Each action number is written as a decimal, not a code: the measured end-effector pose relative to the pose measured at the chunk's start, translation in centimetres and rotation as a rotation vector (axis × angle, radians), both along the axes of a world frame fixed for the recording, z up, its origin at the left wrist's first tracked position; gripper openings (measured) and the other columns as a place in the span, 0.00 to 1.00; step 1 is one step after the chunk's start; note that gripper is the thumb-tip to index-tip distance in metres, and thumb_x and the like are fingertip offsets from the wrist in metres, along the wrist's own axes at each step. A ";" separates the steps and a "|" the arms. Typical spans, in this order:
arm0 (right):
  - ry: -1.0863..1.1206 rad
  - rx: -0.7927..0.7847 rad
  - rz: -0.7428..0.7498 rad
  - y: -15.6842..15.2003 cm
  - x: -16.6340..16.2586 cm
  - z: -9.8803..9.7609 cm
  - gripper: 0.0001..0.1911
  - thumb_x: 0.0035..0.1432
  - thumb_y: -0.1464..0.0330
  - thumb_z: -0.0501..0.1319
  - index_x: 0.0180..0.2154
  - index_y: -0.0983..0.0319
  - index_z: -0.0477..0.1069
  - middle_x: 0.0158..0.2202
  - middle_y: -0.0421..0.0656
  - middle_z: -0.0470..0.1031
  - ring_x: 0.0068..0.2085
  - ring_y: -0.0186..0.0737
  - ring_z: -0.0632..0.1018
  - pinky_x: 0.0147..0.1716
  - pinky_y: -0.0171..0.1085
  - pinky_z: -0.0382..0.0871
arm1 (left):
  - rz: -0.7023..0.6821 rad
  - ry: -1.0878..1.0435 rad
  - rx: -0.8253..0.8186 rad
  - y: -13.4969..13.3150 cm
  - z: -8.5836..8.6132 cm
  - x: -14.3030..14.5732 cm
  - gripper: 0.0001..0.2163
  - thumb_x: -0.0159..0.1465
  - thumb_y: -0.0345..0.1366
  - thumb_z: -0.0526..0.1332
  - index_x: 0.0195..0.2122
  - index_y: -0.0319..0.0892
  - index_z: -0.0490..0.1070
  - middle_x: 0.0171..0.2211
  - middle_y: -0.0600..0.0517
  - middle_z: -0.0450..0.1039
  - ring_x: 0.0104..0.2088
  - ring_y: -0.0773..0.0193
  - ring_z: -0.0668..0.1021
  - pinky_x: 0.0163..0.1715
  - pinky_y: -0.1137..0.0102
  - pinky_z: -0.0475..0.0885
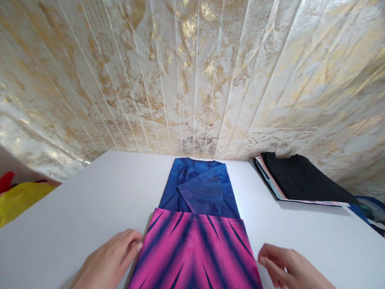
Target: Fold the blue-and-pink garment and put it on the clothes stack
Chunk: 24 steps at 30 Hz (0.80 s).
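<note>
A folded garment (197, 228) lies on the white table (90, 200), blue at its far end and pink with dark blue streaks near me. My left hand (110, 261) rests at the pink part's left edge, fingers together and touching the fabric. Just off the right edge of the pink part, my right hand (288, 269) hovers with loosely curled fingers and holds nothing that I can see.
A stack of folded clothes (300, 180), black on top, sits at the table's far right against the gold-patterned wall (192, 80). Yellow and red fabric (18, 196) lies beyond the table's left edge. Blue fabric (369, 212) shows at the far right.
</note>
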State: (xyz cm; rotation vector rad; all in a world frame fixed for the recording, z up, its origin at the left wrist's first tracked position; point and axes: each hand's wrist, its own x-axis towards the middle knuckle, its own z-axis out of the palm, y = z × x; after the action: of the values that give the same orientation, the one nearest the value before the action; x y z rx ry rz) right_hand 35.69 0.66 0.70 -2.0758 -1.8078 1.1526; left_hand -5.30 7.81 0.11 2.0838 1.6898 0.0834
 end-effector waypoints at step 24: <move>0.069 0.394 -0.113 5.9 -1.6 -2.5 0.12 0.55 0.66 0.53 0.42 0.58 0.65 0.35 0.42 0.73 0.32 0.39 0.74 0.32 0.37 0.68 | 0.054 -0.744 -0.215 6.2 -1.5 3.5 0.19 0.60 0.39 0.54 0.52 0.42 0.57 0.37 0.50 0.75 0.37 0.59 0.78 0.38 0.68 0.70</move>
State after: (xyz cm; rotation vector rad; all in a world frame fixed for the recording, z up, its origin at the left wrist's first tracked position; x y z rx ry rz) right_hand 34.06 6.57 -1.80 -1.8574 -1.6960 0.7557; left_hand -1.78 14.03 -1.41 1.5621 1.2234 0.5876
